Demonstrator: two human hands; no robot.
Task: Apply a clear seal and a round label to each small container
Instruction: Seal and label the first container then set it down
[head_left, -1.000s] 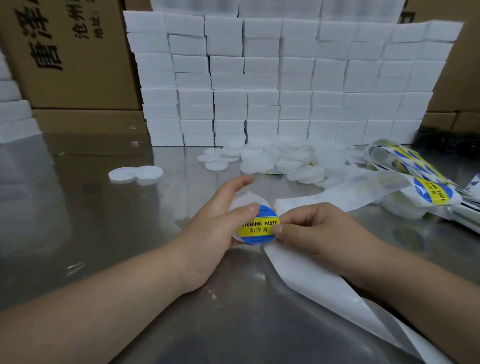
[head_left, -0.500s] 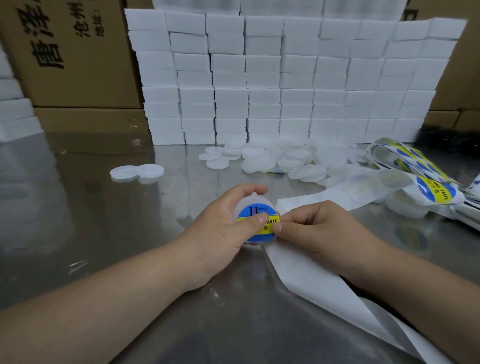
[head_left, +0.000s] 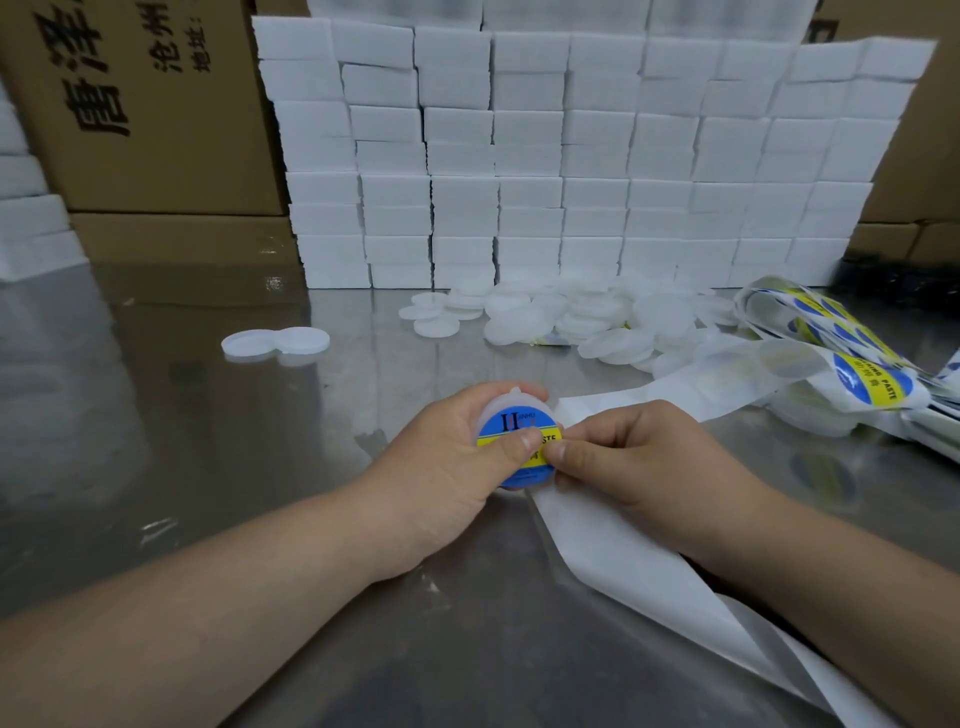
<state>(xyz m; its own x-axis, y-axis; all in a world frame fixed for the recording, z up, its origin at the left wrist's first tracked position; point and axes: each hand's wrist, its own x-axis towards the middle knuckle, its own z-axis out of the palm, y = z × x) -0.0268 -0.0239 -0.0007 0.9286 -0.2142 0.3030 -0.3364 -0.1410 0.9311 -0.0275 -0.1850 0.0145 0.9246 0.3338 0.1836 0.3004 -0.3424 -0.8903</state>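
While the left hand (head_left: 447, 467) wraps around a small white container (head_left: 511, 410), fingers curled behind it and thumb lying across its face, the container is held just above the steel tabletop (head_left: 208, 467) at centre. A round blue label (head_left: 514, 436) with a yellow band covers the container's face; the left thumb presses on the band. Right hand (head_left: 639, 457): fingers closed, thumb and forefinger tips meeting at the label's right edge, touching it. Whether a clear seal sits under the label cannot be told. A white backing strip (head_left: 623, 561) runs under the right hand, from the near right edge up toward a loose tangle of label strip (head_left: 852, 374) on the right, where more blue-and-yellow labels show. A heap of white containers (head_left: 571, 317) lies behind the hands, against a wall of stacked white blocks (head_left: 571, 156). Two white lids (head_left: 275, 343) lie apart at left, edges touching. Cardboard boxes (head_left: 156, 104) stand behind.
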